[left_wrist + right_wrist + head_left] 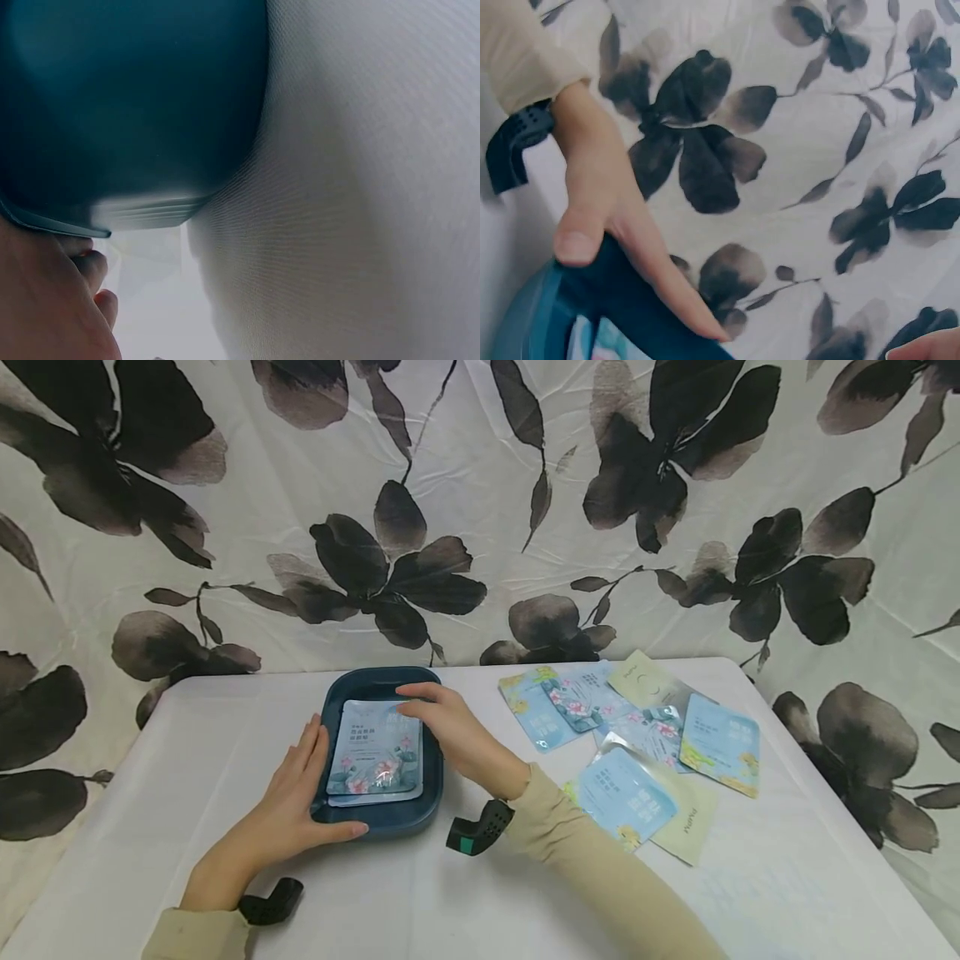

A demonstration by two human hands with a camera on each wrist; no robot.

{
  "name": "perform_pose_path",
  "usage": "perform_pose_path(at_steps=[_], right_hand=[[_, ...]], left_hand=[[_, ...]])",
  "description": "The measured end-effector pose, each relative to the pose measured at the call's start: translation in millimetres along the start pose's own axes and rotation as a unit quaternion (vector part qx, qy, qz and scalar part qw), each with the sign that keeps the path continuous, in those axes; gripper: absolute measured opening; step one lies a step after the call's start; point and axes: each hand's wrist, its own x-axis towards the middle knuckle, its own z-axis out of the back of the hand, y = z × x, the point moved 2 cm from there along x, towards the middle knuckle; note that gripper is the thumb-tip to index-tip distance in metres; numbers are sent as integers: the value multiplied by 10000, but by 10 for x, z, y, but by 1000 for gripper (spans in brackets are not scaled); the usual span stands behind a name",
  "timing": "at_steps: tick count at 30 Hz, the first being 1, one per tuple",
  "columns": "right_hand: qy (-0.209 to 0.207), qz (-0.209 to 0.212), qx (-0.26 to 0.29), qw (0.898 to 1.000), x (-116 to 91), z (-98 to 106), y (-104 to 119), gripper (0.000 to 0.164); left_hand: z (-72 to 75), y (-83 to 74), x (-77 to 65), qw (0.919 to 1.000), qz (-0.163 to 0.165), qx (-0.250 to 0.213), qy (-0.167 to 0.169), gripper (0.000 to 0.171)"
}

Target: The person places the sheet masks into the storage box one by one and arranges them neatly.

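Note:
A dark teal tray [431,806] holds a small stack of flat sachets [375,743], the top one printed with pink flowers. My left hand [288,789] rests along the tray's left side, fingers straight against the rim and thumb stretched along the front edge. In the left wrist view the tray wall [135,97] stands close beside that hand. My right hand [468,735] reaches over the tray's right rim. Its thumb and index finger extend over the upper right corner of the top sachet, slightly apart; its other fingers are hidden in the head view.
To the right of the tray, several sachets lie loosely overlapped on the white table [525,893]: blue ones [630,797], flowered ones [648,731] and pale green ones [690,818]. A floral cloth [517,485] hangs behind the table's back edge.

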Motion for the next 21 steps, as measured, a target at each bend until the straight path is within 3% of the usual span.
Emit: perform_pose_path(at_steps=[5, 11, 16, 21], right_hand=[[92, 405, -247, 9988, -107, 297, 103, 37], [286, 889, -1114, 9894, -279, 727, 202, 33], [509, 1000, -1352, 9844, -474, 1052, 231, 33], [853, 1054, -1914, 9721, -672, 1337, 237, 34]], left_hand=[[-17, 20, -5, 9999, -117, 23, -101, 138], [-38, 30, -27, 9999, -102, -5, -113, 138], [-47, 12, -47, 9999, -91, -21, -98, 138], [-41, 7, -62, 9999, -86, 1, -94, 137]])
